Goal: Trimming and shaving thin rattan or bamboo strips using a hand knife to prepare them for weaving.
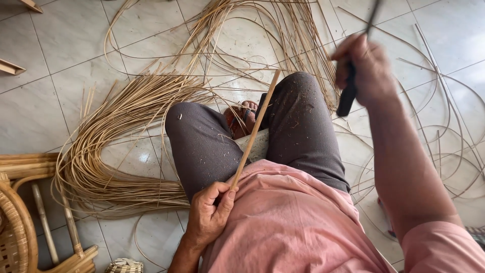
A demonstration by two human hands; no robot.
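Your left hand is closed around the lower end of a rattan stick slanting up between your knees. Your right hand, raised, grips a dark-handled knife. Beyond, loose rattan strips lie across the tiled floor.

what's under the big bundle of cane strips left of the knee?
Pale floor tiles show between and around the bundle of cane strips. Where the strands pack densest, near the left knee, the floor is covered, so anything lying beneath there cannot be seen.
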